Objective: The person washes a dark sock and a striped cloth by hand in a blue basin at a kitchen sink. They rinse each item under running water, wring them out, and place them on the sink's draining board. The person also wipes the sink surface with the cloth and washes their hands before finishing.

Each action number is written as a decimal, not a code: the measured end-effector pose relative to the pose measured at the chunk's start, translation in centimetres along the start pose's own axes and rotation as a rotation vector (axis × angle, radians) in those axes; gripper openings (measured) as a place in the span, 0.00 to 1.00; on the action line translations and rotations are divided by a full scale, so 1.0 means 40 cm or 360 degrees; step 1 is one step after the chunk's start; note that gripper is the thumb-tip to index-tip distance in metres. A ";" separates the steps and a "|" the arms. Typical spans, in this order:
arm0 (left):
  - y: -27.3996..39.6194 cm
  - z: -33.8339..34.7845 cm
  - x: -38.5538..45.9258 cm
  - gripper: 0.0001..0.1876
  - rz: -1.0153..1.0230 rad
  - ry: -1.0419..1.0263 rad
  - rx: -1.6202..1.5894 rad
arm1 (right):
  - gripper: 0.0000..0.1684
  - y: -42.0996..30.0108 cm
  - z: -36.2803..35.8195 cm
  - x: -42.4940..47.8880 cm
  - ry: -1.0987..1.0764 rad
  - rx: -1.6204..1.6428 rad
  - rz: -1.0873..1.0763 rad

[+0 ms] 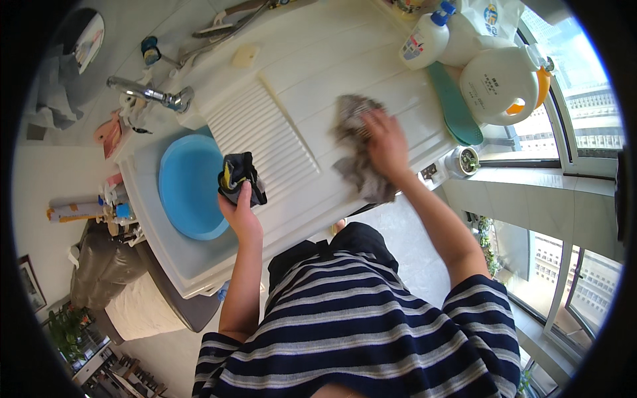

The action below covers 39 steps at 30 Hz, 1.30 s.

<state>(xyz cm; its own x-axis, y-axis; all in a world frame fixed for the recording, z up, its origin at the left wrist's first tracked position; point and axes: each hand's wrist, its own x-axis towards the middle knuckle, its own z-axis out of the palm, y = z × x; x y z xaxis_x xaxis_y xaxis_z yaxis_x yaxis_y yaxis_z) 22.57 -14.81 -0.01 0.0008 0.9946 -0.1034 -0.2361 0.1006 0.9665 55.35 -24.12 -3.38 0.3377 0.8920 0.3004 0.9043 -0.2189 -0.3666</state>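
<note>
My left hand (242,211) grips a folded dark cloth item (241,179) with black edging and a yellow patch, held over the lower end of the ribbed washboard (259,124). Just left of it, a round blue plastic basin (191,186) sits in the laundry sink (149,199). On the smooth white counter to the right, my right hand (385,142) lies on a crumpled grey-brown cloth (366,174), blurred by motion; its fingertips rest on the upper part. Whether those fingers grip the cloth or only press on it cannot be told.
A chrome faucet (149,93) reaches over the sink's upper side. A soap bar (245,55) lies on the counter. At the right edge stand a pump bottle (426,40), a white detergent jug (497,84), a green plastic scoop (455,107) and a potted plant (465,160).
</note>
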 end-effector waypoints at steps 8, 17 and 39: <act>-0.042 0.064 -0.053 0.23 -0.0023 -0.0034 0.0100 | 0.32 0.342 -0.063 0.109 0.0267 -0.0511 0.0445; -0.032 0.066 -0.067 0.23 -0.0072 0.0056 0.0118 | 0.32 0.314 0.007 0.247 0.0389 -0.0420 0.0639; -0.053 0.036 -0.123 0.22 0.0011 0.0128 0.0198 | 0.33 0.400 0.060 0.382 0.0177 -0.0166 0.0448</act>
<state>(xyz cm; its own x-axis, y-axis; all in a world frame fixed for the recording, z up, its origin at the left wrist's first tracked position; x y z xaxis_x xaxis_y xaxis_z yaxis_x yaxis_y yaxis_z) 24.47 -19.88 -1.23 -0.0797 0.9907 -0.1105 -0.1134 0.1011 0.9884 74.35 -13.03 -6.76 0.5997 0.7432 0.2968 0.7913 -0.4954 -0.3584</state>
